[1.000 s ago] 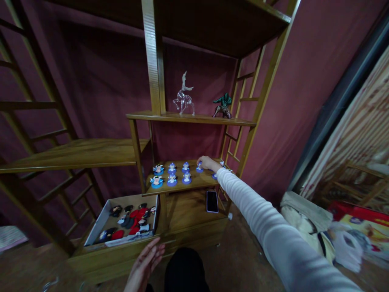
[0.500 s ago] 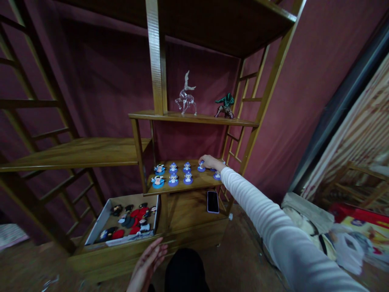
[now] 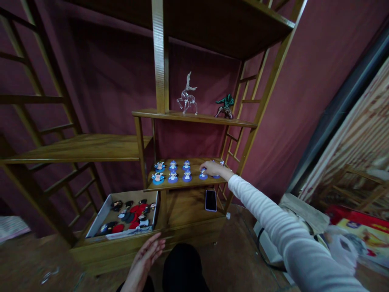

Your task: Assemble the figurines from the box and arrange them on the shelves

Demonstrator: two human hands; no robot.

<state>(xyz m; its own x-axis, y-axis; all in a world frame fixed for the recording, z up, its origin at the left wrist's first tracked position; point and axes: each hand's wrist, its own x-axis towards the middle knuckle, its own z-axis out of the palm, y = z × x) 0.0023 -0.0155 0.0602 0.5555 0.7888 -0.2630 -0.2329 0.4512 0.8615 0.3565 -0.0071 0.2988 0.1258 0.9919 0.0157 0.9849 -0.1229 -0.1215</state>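
Observation:
My right hand (image 3: 215, 168) reaches onto the lower right shelf, its fingers closed on a small purple-and-white figurine (image 3: 203, 174) with a round base. The figurine is upright at the shelf's surface, partly covered by the fingertips. To its left stand two rows of similar figurines, among them a purple one (image 3: 187, 175) and a blue-based one (image 3: 158, 178). Another purple figurine (image 3: 216, 174) is partly hidden beneath my right hand. Low in front of the cabinet, my left hand (image 3: 148, 255) is open with nothing in it, fingers extended.
A cardboard box (image 3: 96, 221) with several red and black figures sits at the lower left. A phone (image 3: 210, 200) lies below the figurine shelf. Above stand a clear deer figure (image 3: 186, 98) and a green-topped figure (image 3: 225, 106). Bags (image 3: 340, 249) are on the right floor.
My right hand has brought the purple figurine from the back of the shelf toward its front edge. My left hand stays low and open. The view has shifted slightly.

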